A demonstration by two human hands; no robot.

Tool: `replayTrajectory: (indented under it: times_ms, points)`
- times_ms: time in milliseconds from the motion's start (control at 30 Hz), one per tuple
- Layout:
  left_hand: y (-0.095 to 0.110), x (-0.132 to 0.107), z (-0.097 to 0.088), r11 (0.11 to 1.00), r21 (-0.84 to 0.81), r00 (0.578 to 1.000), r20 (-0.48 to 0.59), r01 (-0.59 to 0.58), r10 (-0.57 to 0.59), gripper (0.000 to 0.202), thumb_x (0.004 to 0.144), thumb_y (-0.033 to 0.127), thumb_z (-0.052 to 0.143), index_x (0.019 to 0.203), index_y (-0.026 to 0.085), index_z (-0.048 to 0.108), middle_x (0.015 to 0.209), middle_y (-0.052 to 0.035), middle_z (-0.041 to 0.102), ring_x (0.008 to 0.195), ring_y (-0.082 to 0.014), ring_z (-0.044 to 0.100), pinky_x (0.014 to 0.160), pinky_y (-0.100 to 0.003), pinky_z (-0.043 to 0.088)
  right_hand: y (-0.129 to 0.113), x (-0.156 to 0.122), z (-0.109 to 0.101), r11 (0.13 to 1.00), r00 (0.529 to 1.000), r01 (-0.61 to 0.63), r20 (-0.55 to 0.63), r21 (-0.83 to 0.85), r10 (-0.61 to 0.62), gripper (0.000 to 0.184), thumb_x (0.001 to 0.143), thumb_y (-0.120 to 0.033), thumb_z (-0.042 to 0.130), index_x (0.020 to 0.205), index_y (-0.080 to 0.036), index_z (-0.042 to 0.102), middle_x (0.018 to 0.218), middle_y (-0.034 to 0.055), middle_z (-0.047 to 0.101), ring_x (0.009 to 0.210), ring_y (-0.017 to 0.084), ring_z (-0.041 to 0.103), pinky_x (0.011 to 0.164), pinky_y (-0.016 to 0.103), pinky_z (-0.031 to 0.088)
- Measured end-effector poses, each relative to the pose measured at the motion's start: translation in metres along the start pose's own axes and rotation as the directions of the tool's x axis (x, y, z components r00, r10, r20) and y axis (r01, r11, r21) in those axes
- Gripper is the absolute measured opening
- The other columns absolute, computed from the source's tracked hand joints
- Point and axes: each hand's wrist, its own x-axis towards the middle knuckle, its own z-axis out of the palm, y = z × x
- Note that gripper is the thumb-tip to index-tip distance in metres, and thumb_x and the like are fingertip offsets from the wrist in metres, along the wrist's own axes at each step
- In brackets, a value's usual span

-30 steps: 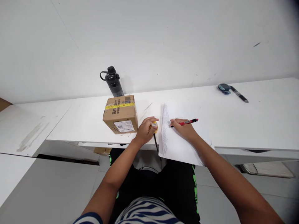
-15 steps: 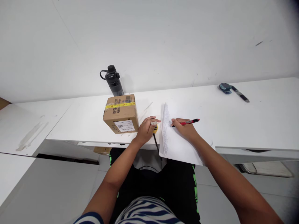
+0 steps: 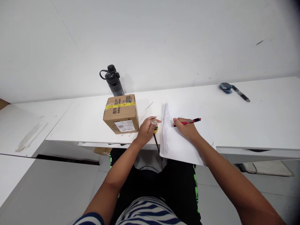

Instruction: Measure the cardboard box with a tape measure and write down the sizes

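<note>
My right hand (image 3: 187, 128) is closed around a red pen (image 3: 191, 122) with black ends, its tip down on a sheet of paper (image 3: 180, 148). Small handwriting runs along the left part of the sheet, and its lower edge hangs past the table's front. Just left of the paper, my left hand (image 3: 146, 131) is closed on a yellow-and-black tape measure (image 3: 156, 128), mostly hidden by the fingers; a dark strap dangles from it. The index finger points towards the paper's left edge. Beside that hand stands a taped cardboard box (image 3: 120, 114) with a white label.
Behind the box is a dark water bottle (image 3: 114, 81) with a loop. Towards the back right of the white table (image 3: 246, 125) lie a blue-black roundish object (image 3: 225, 87) and a dark marker-like pen (image 3: 241, 93). A wall rises along the back edge.
My right hand and the pen have shifted very slightly to the right and up over the paper. The left hand keeps its hold, almost unmoved.
</note>
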Motion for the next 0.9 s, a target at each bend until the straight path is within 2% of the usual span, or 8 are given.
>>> replayTrajectory:
  times_ms: [267, 433, 533, 600, 900]
  points:
    - [0.0016, 0.0006, -0.0019, 0.999, 0.033, 0.999, 0.012, -0.036, 0.035, 0.034, 0.101, 0.041, 0.039, 0.11, 0.022, 0.065, 0.117, -0.0084, 0.07, 0.126, -0.0208, 0.056, 0.107, -0.043, 0.046, 0.0, 0.0014, 0.0, 1.0, 1.0, -0.023, -0.008, -0.005, 0.023, 0.037, 0.084, -0.044, 0.054, 0.058, -0.021, 0.065, 0.066, 0.0035, 0.065, 0.069, 0.021, 0.058, 0.071, 0.034, 0.044]
    - [-0.0002, 0.0005, -0.0017, 0.997, 0.039, 0.997, 0.02, -0.073, 0.073, 0.032, 0.101, 0.038, 0.04, 0.11, 0.022, 0.065, 0.116, -0.0079, 0.07, 0.127, -0.0205, 0.055, 0.108, -0.044, 0.046, 0.0, 0.0005, 0.0, 1.0, 0.997, -0.012, -0.074, 0.016, 0.013, 0.036, 0.085, -0.044, 0.053, 0.059, -0.021, 0.064, 0.068, 0.0034, 0.065, 0.073, 0.021, 0.059, 0.074, 0.034, 0.045]
    - [-0.0011, 0.0001, -0.0011, 0.996, 0.046, 0.996, 0.027, -0.083, 0.081, 0.031, 0.101, 0.039, 0.04, 0.11, 0.022, 0.064, 0.115, -0.0083, 0.071, 0.127, -0.0212, 0.055, 0.108, -0.045, 0.046, 0.0, 0.0007, 0.0, 1.0, 0.999, -0.007, -0.043, 0.009, 0.008, 0.036, 0.084, -0.044, 0.053, 0.058, -0.021, 0.064, 0.067, 0.0037, 0.065, 0.072, 0.022, 0.059, 0.074, 0.035, 0.045]
    - [-0.0021, -0.0002, -0.0006, 0.995, 0.043, 0.996, 0.033, -0.088, 0.087, 0.029, 0.1, 0.039, 0.041, 0.108, 0.021, 0.063, 0.115, -0.0087, 0.071, 0.128, -0.0215, 0.055, 0.107, -0.046, 0.045, 0.0001, 0.001, 0.0001, 1.0, 1.0, -0.011, -0.015, 0.002, 0.011, 0.036, 0.083, -0.045, 0.054, 0.057, -0.021, 0.064, 0.065, 0.0035, 0.064, 0.07, 0.022, 0.058, 0.073, 0.035, 0.045]
    - [-0.0071, -0.0007, 0.0022, 0.988, 0.021, 0.987, 0.032, -0.156, 0.155, 0.016, 0.099, 0.035, 0.045, 0.098, 0.021, 0.054, 0.115, -0.0105, 0.07, 0.129, -0.0223, 0.053, 0.105, -0.05, 0.045, 0.0016, 0.001, 0.0005, 1.0, 0.999, 0.014, -0.043, 0.003, -0.014, 0.038, 0.083, -0.046, 0.053, 0.056, -0.022, 0.063, 0.065, 0.0037, 0.065, 0.07, 0.022, 0.059, 0.073, 0.036, 0.046]
